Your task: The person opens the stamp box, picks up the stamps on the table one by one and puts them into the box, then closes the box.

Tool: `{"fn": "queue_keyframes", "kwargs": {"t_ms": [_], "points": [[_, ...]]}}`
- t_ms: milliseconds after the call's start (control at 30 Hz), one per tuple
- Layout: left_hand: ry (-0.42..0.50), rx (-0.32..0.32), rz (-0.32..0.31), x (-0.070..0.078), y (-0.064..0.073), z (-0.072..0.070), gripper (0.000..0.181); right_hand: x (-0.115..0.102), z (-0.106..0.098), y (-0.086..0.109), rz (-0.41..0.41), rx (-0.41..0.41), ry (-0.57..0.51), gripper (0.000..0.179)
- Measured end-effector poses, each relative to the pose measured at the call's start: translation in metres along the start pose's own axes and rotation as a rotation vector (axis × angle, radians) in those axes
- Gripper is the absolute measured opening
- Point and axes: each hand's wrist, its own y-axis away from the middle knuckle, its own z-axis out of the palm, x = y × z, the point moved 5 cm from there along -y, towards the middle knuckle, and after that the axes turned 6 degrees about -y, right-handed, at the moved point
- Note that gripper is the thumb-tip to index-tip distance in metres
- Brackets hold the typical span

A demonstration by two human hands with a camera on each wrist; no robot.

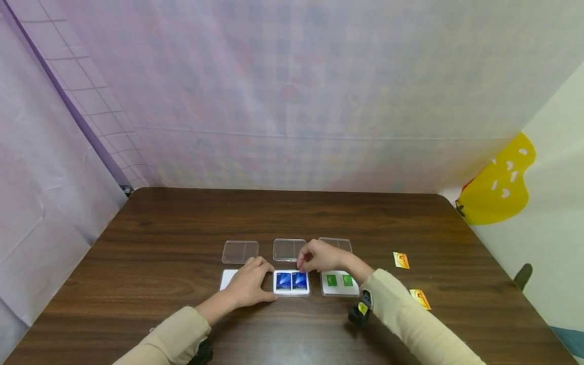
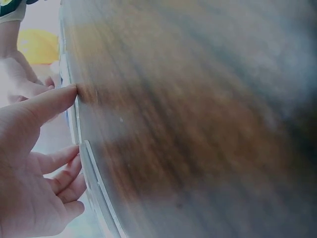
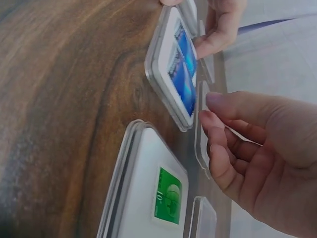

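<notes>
A clear plastic case (image 1: 291, 293) with a white insert lies in the middle of a row and bears two blue stamps (image 1: 291, 281). My left hand (image 1: 248, 284) spans its left end, thumb near the front corner and fingertips by the back corner. In the left wrist view the thumb and fingers (image 2: 54, 106) look fairly straight. Over the back right corner is my right hand (image 1: 319, 256), its fingers bent loosely. The right wrist view shows a small gap between thumb and index finger of that hand (image 3: 262, 144), with nothing visible in it.
A case (image 1: 339, 291) with two green stamps lies on the right; a white case (image 1: 226, 278) on the left is partly under my left hand. Clear lids (image 1: 240, 252) lie behind the row. Two orange stamps (image 1: 401, 260) rest farther right on the wooden table (image 1: 191, 218).
</notes>
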Motion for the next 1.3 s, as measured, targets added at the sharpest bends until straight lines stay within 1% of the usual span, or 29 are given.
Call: {"fn": "queue_keyframes", "kwargs": {"t_ms": [133, 233, 333, 400, 433, 500, 533, 700, 800, 900, 967, 1100, 1200, 1300], "points": [[-0.005, 0.012, 0.003, 0.001, 0.003, -0.008, 0.066, 0.000, -0.007, 0.007, -0.042, 0.028, -0.069, 0.008], [0.011, 0.036, -0.008, -0.003, 0.006, -0.020, 0.068, 0.005, -0.016, 0.017, -0.112, 0.070, -0.118, 0.011], [0.024, 0.065, -0.035, -0.014, 0.012, -0.031, 0.065, 0.014, -0.028, 0.032, -0.205, 0.121, -0.142, 0.014], [0.027, 0.075, -0.050, -0.023, 0.017, -0.036, 0.061, 0.023, -0.036, 0.043, -0.234, 0.163, -0.145, 0.018], [0.026, 0.078, -0.052, -0.028, 0.020, -0.038, 0.060, 0.028, -0.041, 0.050, -0.227, 0.188, -0.151, 0.020], [0.037, 0.083, -0.056, -0.037, 0.026, -0.042, 0.058, 0.038, -0.051, 0.064, -0.189, 0.248, -0.142, 0.022], [0.042, 0.080, -0.055, -0.042, 0.029, -0.043, 0.057, 0.044, -0.057, 0.072, -0.143, 0.276, -0.148, 0.024], [0.057, 0.057, -0.068, -0.062, 0.044, -0.045, 0.060, 0.078, -0.085, 0.116, 0.019, 0.437, -0.118, 0.031], [0.061, 0.039, -0.076, -0.072, 0.051, -0.042, 0.062, 0.100, -0.099, 0.142, 0.116, 0.498, -0.156, 0.039], [0.060, 0.032, -0.079, -0.077, 0.055, -0.040, 0.062, 0.120, -0.107, 0.162, 0.182, 0.517, -0.213, 0.044], [0.053, 0.035, -0.081, -0.079, 0.056, -0.039, 0.061, 0.130, -0.110, 0.170, 0.215, 0.520, -0.203, 0.046], [0.038, 0.049, -0.078, -0.079, 0.056, -0.037, 0.060, 0.147, -0.113, 0.182, 0.282, 0.537, -0.095, 0.046], [0.030, 0.052, -0.065, -0.078, 0.056, -0.037, 0.059, 0.153, -0.113, 0.187, 0.300, 0.534, -0.010, 0.042], [0.029, 0.053, -0.063, -0.077, 0.056, -0.036, 0.059, 0.159, -0.112, 0.190, 0.300, 0.524, 0.019, 0.041]]}}
